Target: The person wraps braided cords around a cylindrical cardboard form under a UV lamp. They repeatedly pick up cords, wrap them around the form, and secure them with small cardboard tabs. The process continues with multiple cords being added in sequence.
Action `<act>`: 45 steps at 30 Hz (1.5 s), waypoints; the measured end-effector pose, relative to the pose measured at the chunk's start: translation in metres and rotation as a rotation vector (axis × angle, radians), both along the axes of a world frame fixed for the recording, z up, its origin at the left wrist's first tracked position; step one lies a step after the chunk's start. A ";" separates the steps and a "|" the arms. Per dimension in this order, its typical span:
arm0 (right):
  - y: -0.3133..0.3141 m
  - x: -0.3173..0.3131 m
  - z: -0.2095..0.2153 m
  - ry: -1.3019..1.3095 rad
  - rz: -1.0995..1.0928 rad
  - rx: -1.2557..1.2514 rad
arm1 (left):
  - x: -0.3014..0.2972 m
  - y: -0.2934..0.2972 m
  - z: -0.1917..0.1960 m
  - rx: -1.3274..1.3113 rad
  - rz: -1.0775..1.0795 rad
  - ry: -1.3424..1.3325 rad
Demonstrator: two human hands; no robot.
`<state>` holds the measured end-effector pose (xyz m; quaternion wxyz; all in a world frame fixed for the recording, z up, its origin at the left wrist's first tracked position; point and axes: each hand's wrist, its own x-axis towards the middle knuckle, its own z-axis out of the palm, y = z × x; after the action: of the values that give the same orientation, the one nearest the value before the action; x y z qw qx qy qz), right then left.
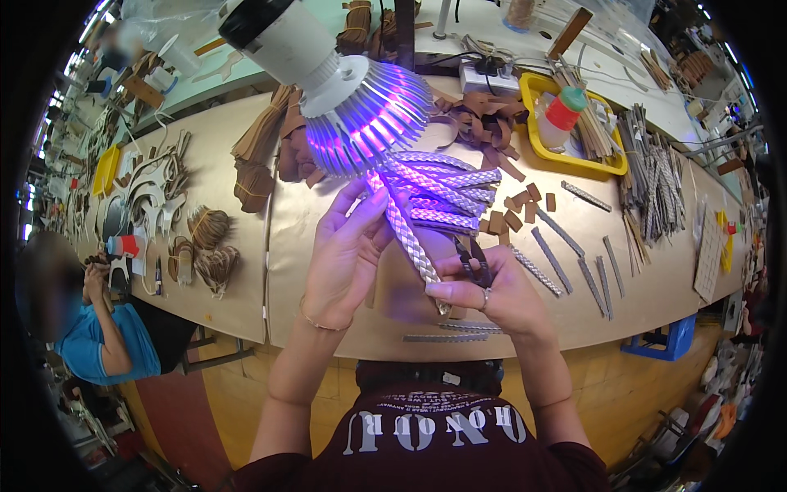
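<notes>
Under a lamp with a finned metal head point(369, 115) and purple light, a silvery braided strap point(410, 242) slants between my hands. My left hand point(348, 254) pinches its upper end near the lamp's rim. With thumb and fingers, my right hand point(496, 291) grips the lower end. Small black snips point(473, 261) are also tucked in the right hand, blades pointing up and away. A bundle of similar braided straps point(451, 184) lies just beyond, partly lit purple and partly hidden by the lamp.
Loose braided strips point(549, 250) and small brown leather pieces point(512, 213) lie to the right. A yellow tray point(611, 168) holds a bottle with a green cap point(566, 107). Brown strip bundles point(258, 156) sit behind at left. A person in blue point(111, 340) works at far left.
</notes>
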<state>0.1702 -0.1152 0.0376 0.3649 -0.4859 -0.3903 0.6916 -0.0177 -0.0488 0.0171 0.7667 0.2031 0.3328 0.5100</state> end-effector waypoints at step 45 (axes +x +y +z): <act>-0.053 0.065 -0.046 -0.642 -1.132 0.357 | -0.091 0.083 -0.105 0.986 0.402 1.705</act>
<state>0.2354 -0.1686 -0.0086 0.6119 -0.7290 -0.2729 0.1399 -0.1090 0.0342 -0.0884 0.0024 0.7353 0.5506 0.3952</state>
